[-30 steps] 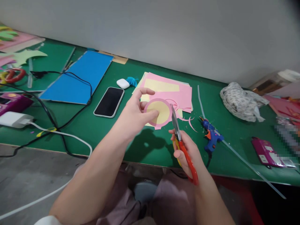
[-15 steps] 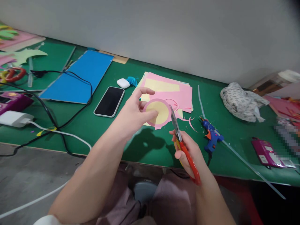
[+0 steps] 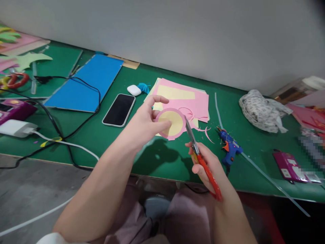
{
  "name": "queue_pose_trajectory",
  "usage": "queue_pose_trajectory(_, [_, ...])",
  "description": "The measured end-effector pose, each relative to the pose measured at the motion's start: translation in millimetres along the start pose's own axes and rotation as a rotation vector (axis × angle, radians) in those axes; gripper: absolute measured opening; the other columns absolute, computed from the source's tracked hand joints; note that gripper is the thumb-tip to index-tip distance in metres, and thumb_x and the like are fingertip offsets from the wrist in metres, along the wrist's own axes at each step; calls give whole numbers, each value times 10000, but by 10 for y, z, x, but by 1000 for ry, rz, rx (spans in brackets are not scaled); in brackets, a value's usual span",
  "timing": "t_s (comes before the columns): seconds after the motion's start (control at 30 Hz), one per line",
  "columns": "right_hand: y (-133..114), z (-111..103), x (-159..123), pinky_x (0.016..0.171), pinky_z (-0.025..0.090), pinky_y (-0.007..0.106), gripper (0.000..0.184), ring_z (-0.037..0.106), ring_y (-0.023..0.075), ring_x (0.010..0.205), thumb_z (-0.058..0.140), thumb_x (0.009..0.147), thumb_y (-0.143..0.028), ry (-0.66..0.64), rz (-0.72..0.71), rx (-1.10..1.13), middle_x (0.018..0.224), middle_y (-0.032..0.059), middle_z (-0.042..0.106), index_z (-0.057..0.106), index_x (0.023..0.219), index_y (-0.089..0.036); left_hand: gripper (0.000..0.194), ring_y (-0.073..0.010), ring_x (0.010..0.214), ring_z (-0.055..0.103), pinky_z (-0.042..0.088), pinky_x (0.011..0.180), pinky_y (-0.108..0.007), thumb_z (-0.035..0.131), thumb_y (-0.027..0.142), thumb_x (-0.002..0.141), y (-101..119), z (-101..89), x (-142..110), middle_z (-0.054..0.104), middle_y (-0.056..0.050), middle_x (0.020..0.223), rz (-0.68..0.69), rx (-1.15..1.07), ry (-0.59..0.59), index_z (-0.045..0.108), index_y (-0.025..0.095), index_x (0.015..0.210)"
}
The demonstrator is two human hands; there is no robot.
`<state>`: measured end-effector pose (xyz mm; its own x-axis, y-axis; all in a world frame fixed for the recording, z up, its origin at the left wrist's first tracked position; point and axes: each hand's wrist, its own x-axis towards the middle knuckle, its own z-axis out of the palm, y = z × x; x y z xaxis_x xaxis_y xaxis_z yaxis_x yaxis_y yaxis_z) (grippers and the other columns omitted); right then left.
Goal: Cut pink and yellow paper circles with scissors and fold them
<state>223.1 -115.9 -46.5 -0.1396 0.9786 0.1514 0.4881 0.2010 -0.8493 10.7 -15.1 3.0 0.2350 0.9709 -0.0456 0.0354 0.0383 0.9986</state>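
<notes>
My left hand [image 3: 151, 117] pinches a round paper disc [image 3: 176, 126], pale yellow in the middle with a pink rim, its thumb lying on the yellow face. In my right hand [image 3: 207, 166] is a pair of scissors [image 3: 208, 174] with red and yellow handles. The blades point up and left, their tips at the disc's right edge. Behind the disc, a stack of pink and yellow paper sheets [image 3: 182, 93] lies on the green table [image 3: 157, 169]. Thin curled pink paper offcuts [image 3: 208, 135] lie to the right of the disc.
A blue glue gun [image 3: 230, 147] with a long clear glue stick is right of my right hand. To the left lie a phone [image 3: 118, 110], a white earbud case [image 3: 133, 90], a blue board [image 3: 87, 83] and crossing cables [image 3: 63, 137]. A bundled patterned cloth [image 3: 262, 110] sits at the right.
My right hand has shifted slightly right and down with the scissors, whose handles look closer together. My left hand and the disc have hardly moved.
</notes>
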Motion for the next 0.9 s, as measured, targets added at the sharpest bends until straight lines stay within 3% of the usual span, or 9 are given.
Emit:
queue_pose_trajectory(0.3, [-12,-96,0,658,501,292,716,573,191,741,545,773,-809,-32,38,26,895,49,598,645,1162,-215,548,-119,545,546,416,477,-209,672,72,654,-12,-16,7,482,75,614,-16,15,-24,551,289,1142])
queue_pose_trajectory(0.53, [-1,-57,8,702,520,317,990,592,263,933,525,606,-914,-61,100,122,1043,105,588,588,1295,-207,547,-120,535,555,405,456,-203,669,74,644,-11,43,-3,462,79,614,-34,9,-50,541,283,1133])
queue_pose_trajectory(0.73, [7,-25,7,572,449,287,1030,494,189,703,537,587,-920,-61,138,149,825,31,507,580,1314,-190,551,-127,540,568,421,468,-209,658,66,626,-7,100,-14,468,83,606,-59,-26,-82,538,281,1119])
queue_pose_trajectory(0.9, [34,-14,4,578,455,292,1055,492,184,694,533,581,-927,-24,113,161,837,33,503,579,1331,-186,540,-134,522,572,418,465,-221,665,74,633,-1,104,-17,482,87,597,-68,-30,-94,535,291,1110])
